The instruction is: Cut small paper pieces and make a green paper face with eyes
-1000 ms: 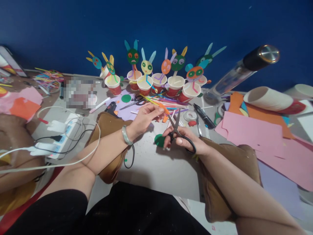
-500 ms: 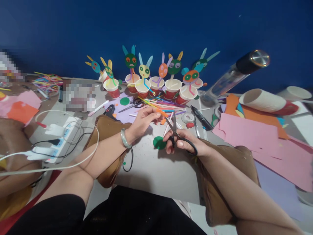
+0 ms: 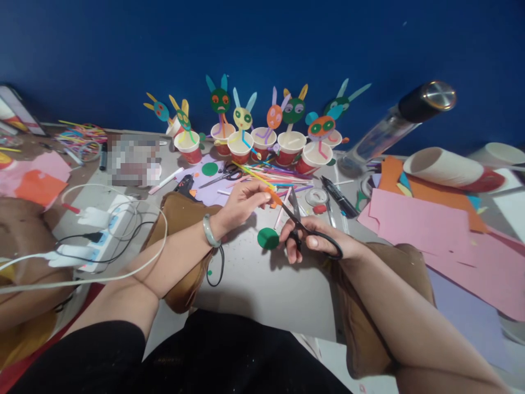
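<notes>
Well, the left hand (image 3: 248,201) is up over the middle of the tabletop (image 3: 266,301), its grip pinching the orange paper (image 3: 275,197) between thumb and fingertips. Only one end is covered, so the rest pokes out towards the right, where a blade can get at it. And here are the scissors (image 3: 301,223) in the right hand (image 3: 318,225): that grip is wrapped around the black handles, blades parted and aimed away from the body. One blade reaches right up to the orange paper; whether it is touching, I can't tell from here.

Look at the arms: a brown cushion (image 3: 184,219) lies beneath the left forearm and another cushion (image 3: 394,273) beneath the right, likely to take the weight off the wrists. Just below the hands lies a flat green circle (image 3: 268,239), within easy reach. The coloured straws (image 3: 283,178) are heaped beyond the fingers, and a tape roll (image 3: 316,197) sits beside them. At the back, against the blue wall (image 3: 262,38), paper cups (image 3: 290,141) stand in a bunch with long-eared paper faces rising out of them, probably set there out of the elbows' way. Pink paper (image 3: 422,224) is spread off to the right.
</notes>
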Demonstrator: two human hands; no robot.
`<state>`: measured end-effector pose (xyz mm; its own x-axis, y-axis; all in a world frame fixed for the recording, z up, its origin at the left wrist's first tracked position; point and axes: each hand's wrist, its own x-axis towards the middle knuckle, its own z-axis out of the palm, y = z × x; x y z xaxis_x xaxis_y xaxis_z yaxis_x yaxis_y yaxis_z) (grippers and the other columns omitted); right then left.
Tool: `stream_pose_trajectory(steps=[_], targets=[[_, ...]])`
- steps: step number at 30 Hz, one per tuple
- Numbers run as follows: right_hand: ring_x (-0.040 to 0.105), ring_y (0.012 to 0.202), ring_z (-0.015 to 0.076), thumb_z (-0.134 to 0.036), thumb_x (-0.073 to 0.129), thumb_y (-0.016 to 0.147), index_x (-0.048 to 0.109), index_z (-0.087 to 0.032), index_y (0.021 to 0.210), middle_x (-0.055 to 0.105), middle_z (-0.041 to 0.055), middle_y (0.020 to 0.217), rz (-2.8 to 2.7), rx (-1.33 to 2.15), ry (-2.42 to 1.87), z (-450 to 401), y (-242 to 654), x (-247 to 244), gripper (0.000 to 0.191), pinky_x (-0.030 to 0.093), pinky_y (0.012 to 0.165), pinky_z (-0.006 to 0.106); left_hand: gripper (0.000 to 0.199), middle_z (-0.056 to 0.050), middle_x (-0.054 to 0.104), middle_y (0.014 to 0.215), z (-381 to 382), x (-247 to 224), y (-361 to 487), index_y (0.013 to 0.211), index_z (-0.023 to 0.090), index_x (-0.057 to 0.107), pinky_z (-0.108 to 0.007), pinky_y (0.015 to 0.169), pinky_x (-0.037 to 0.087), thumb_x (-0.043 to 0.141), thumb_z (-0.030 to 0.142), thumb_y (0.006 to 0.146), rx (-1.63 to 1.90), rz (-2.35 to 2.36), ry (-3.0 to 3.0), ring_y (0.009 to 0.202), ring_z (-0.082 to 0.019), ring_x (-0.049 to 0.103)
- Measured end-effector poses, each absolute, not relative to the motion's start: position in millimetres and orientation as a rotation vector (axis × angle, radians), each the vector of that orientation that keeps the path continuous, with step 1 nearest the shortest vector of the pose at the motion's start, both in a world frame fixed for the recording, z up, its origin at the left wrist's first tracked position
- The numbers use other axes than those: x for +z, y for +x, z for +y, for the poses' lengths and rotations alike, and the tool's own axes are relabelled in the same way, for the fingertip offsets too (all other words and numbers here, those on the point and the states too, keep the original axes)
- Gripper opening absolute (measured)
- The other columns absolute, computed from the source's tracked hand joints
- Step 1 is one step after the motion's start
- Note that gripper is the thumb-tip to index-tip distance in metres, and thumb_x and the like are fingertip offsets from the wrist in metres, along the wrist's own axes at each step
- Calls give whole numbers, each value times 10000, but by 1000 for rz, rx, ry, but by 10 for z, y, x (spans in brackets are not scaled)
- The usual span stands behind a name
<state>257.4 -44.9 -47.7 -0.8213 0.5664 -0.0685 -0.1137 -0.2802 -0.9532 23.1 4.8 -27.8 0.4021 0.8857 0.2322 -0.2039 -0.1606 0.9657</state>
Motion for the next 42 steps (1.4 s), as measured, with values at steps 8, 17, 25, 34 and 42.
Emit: stream_pose_trajectory(steps=[8,17,25,34,42], targets=[[742,643,163,-629,727,894,641,-101,1153,788,96,788,-1552,2149,-571,-444,2591,-514,595,571,576,229,178,-3,615,643,39,-291,222,684,184,674,-262,609,440,653,293,822,1084,681,1410,623,-115,540],[685,523,122,-642,724,891,640,-114,1113,786,74,732,-1600,2151,-616,-424,2587,-412,579,530,501,195,326,-10,636,666,20,-300,241,681,187,679,-268,619,452,755,463,837,1140,629,1412,636,-117,548],[636,454,110,-694,749,835,663,-126,1060,773,56,666,-1576,2182,-688,-436,2664,-293,617,474,437,187,444,-11,628,668,46,-277,211,733,181,722,-271,625,440,805,612,799,1019,620,1446,643,-115,546],[644,464,111,-685,761,829,676,-135,1041,779,57,673,-1588,2250,-684,-416,2683,-199,595,483,449,188,453,-10,604,654,36,-197,164,680,177,697,-269,618,416,787,599,821,915,593,1551,639,-117,514],[645,454,113,-674,760,838,667,-133,1073,783,56,676,-1562,2279,-642,-422,2670,-244,597,472,435,180,424,-28,653,698,42,-211,183,702,179,731,-270,644,448,805,582,809,910,547,1558,671,-128,554]])
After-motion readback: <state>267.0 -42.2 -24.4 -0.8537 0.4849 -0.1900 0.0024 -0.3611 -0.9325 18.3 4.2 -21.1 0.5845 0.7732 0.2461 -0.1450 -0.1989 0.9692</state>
